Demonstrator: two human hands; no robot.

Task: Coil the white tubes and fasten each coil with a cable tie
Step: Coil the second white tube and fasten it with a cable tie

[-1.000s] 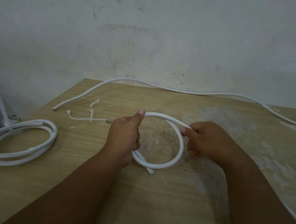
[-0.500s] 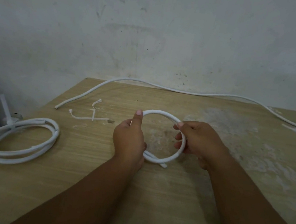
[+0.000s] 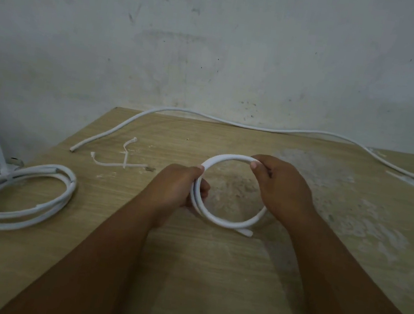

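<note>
A white tube (image 3: 221,219) is bent into a round coil over the middle of the wooden table (image 3: 211,276). My left hand (image 3: 178,187) grips the coil's left side, where two turns lie together. My right hand (image 3: 280,187) pinches the top right of the coil, its thumb on the tube. One cut end of the tube sticks out at the bottom right of the coil. Two loose white cable ties (image 3: 121,161) lie crossed on the table, left of my hands.
A finished coil (image 3: 19,195) bound with a cable tie lies near the table's left edge. A long uncoiled white tube (image 3: 231,122) runs along the back edge by the wall (image 3: 216,39) and off to the right.
My right hand slid around the tube, from its top right down the right side, then back up to the top. The coil has closed up and gained a second turn in my left hand.
</note>
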